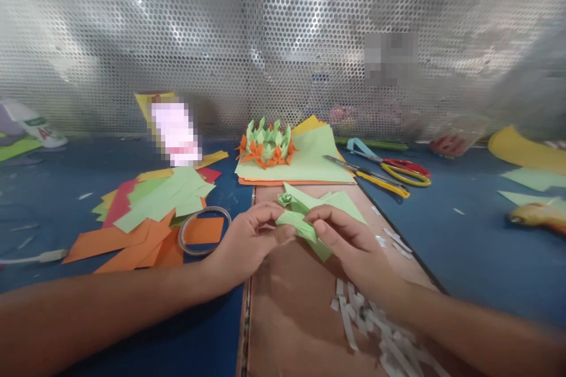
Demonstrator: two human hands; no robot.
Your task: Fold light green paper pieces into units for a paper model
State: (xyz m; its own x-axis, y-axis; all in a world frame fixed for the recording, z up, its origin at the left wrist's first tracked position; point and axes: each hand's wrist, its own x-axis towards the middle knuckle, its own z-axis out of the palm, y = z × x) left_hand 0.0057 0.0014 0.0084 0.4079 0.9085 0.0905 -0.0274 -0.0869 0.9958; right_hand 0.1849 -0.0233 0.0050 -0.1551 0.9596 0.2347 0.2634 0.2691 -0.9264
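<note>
Between both hands, above a brown board (287,318), is a piece of folded light green paper (295,225). My left hand (247,235) pinches its left end between thumb and fingers. On the opposite side, my right hand (349,241) grips the right end with thumb and forefinger. Beneath and behind it lie more light green paper pieces (347,205), and a small crumpled green bit (285,199) shows just beyond the left fingers. Farther back, a ring of folded green and orange paper (267,144) stands on a stack of coloured sheets (316,159).
Left of the board are a roll of tape (182,241), orange strips (110,241) and green sheets (165,200). A cutter knife (382,182) and scissors (402,171) lie at the right. White paper scraps (367,318) litter the board. A perforated metal sheet (283,41) rises behind.
</note>
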